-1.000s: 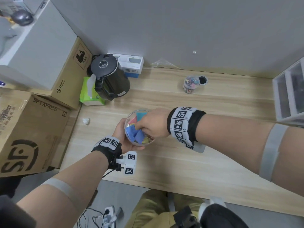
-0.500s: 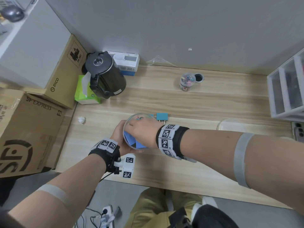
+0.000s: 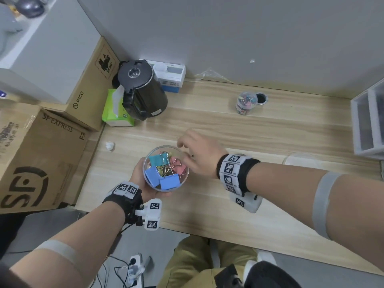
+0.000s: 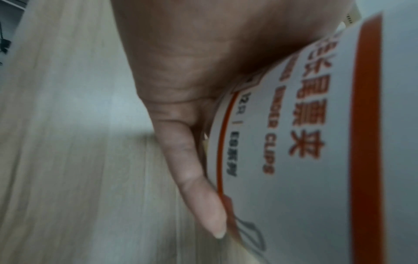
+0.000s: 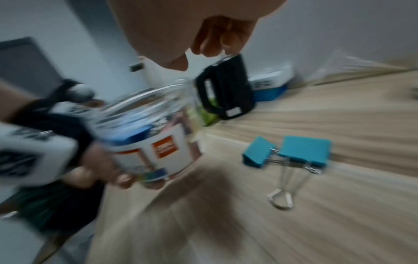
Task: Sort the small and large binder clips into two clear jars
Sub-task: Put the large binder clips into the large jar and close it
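My left hand (image 3: 143,179) grips a clear jar (image 3: 166,169) from the left, just above the table's front part. The jar holds several large binder clips (image 3: 168,180) in blue, teal and pink. In the left wrist view my fingers (image 4: 192,160) lie along its white and orange label (image 4: 305,142). My right hand (image 3: 197,154) hovers at the jar's far right rim, fingers loosely curled and holding nothing. In the blurred right wrist view a large teal clip (image 5: 304,151) lies on the wood under that hand, with a second teal clip body (image 5: 257,151) against its left.
A small clear jar (image 3: 246,102) of small coloured clips stands at the back beside a cable hole (image 3: 261,98). A clear lid (image 3: 301,160) lies at the right. A black kettle (image 3: 141,90), tissue box (image 3: 114,113), cardboard boxes (image 3: 41,154) and white drawers (image 3: 367,121) border the table (image 3: 228,204).
My right hand has come out of the jar and moved to its far right side, so the clips inside show. The left hand still holds the jar.
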Action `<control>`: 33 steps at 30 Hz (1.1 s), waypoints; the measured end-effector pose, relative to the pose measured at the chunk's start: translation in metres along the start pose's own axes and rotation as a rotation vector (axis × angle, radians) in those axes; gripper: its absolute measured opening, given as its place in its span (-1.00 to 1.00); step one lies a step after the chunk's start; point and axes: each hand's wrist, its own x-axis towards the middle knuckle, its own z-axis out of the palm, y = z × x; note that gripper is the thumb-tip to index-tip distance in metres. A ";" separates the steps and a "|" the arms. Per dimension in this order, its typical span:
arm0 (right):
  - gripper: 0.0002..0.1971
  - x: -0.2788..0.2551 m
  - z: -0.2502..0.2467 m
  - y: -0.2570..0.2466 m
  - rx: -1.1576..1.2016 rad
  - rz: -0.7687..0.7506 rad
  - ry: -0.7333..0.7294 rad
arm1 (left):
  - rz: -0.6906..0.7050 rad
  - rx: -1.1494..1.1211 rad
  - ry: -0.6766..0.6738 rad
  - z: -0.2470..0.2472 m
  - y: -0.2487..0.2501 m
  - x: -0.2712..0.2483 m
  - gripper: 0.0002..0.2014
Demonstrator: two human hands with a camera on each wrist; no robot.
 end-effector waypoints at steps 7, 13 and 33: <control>-0.31 0.006 0.024 0.080 -0.187 0.733 -0.266 | -0.022 -0.137 -0.055 -0.022 -0.004 0.003 -0.40; -0.42 0.005 0.056 0.090 -0.195 0.799 -0.373 | -0.031 -0.166 -0.066 -0.021 -0.006 0.005 -0.46; -0.58 0.016 0.063 0.098 -0.149 0.548 -0.360 | -0.029 -0.067 -0.049 0.006 0.018 0.016 -0.47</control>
